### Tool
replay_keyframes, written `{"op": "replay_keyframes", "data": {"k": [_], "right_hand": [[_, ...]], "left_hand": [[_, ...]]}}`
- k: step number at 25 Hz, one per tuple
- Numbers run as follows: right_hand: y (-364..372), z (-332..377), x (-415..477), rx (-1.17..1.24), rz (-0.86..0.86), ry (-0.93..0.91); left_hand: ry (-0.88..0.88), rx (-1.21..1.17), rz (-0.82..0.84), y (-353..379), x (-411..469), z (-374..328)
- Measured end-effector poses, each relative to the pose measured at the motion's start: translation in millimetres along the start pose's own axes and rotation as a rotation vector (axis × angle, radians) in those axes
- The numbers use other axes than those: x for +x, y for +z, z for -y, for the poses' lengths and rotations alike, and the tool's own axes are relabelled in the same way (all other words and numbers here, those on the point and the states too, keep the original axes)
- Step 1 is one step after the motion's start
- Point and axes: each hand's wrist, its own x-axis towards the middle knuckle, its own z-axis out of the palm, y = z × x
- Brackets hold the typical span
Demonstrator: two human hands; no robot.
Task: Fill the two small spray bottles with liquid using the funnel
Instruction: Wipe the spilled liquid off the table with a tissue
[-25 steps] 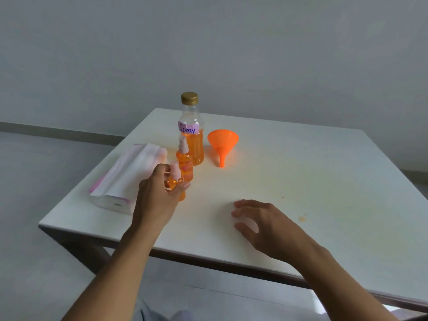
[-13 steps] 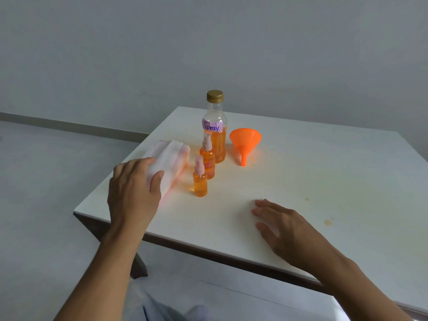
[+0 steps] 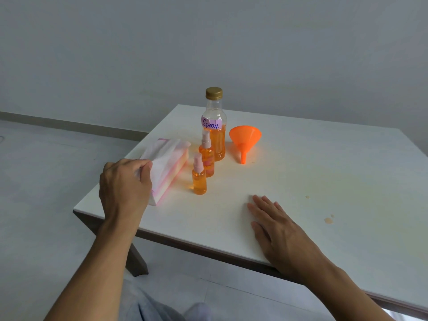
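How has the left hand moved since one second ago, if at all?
Yes: the left hand went leftward, from the nearer spray bottle to the tissue pack.

The left hand [image 3: 125,181] covers part of the tissue pack [image 3: 169,156].

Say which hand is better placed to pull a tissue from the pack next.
Left, probably. The left hand pinches the top tissue of the tissue pack. The right hand lies flat and empty on the table, on the other side of the near spray bottle.
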Motion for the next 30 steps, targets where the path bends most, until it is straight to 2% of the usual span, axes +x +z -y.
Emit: {"op": "replay_keyframes", "data": {"k": [5, 7, 9, 11, 14, 16, 18, 21, 24, 27, 28, 30], "right_hand": [[5, -2, 0, 0.014, -0.036, -0.013], [4, -1, 1, 0.035, -0.052, -0.018], [-2, 2, 1, 0.093, -0.078, -0.008], [-17, 9, -2, 0.169, -0.189, 0.025], [-45, 19, -7, 0.312, -0.428, -0.036], [-64, 20, -12, 0.445, -0.375, -0.105], [-79, 15, -17, 0.547, -0.211, -0.163], [-92, -1, -27, 0.682, -0.053, -0.105], [-103, -17, -37, 0.888, -0.08, 0.109], [-109, -39, -46, 0.88, -0.125, 0.276], [-108, -49, -50, 0.881, -0.127, 0.334], [-105, -68, -58, 0.887, -0.123, 0.445]], "left_hand": [[0.006, -0.091, -0.073, -14, -5, -6], [0.007, -0.284, -0.087, -26, -9, -17], [0.035, -0.554, -0.023, -39, -16, -34], [0.059, -0.776, 0.162, -46, -25, -54], [0.036, -1.004, 0.577, -50, -40, -82], [-0.009, -1.104, 0.846, -47, -48, -97], [-0.033, -1.15, 1.036, -44, -54, -108], [-0.083, -1.171, 1.191, -34, -59, -122], [-0.182, -1.141, 1.233, -11, -59, -133], [-0.238, -1.109, 1.304, 17, -61, -149], [-0.215, -1.103, 1.373, 24, -63, -157], [-0.061, -0.981, 1.435, 38, -72, -171]]}}
